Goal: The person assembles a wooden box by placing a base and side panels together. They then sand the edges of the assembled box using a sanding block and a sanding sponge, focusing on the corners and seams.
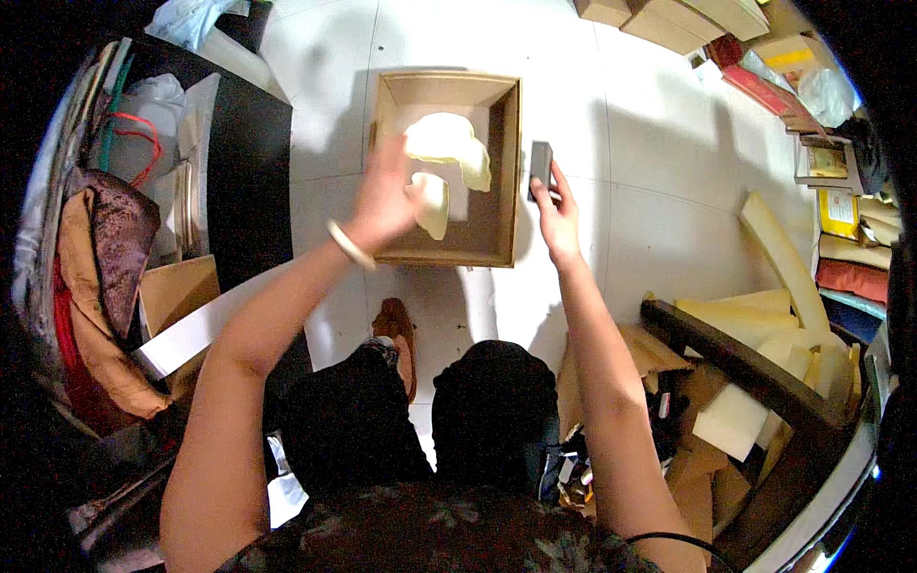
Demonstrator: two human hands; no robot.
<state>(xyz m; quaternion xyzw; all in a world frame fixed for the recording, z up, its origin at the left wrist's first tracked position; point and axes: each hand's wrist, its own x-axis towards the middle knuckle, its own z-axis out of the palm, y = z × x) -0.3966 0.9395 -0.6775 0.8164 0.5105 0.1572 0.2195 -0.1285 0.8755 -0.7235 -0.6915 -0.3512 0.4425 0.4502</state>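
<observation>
A brown open-topped box (517, 205) rests on the pale tiled floor in front of my knees. Inside lie irregular pale yellow pieces, a larger curved one (444, 137) and a smaller one (435, 208); their material is hard to tell. Over the box's left wall is my left hand (382, 202), blurred by motion, its fingers stretched forward and its thumb apart, near the smaller piece. I see nothing held in it. Just outside the box's right wall, my right hand (557, 212) grips a small dark grey rectangular block (542, 162) between thumb and fingers.
Yellow foam strips (788, 258), a dark beam (735, 349) and cardboard scraps are heaped at my right. Stacked boxes (659, 29) stand at the far right. A black cabinet (248, 158) borders the left side, beside folded fabrics (110, 248) and a white board (215, 320).
</observation>
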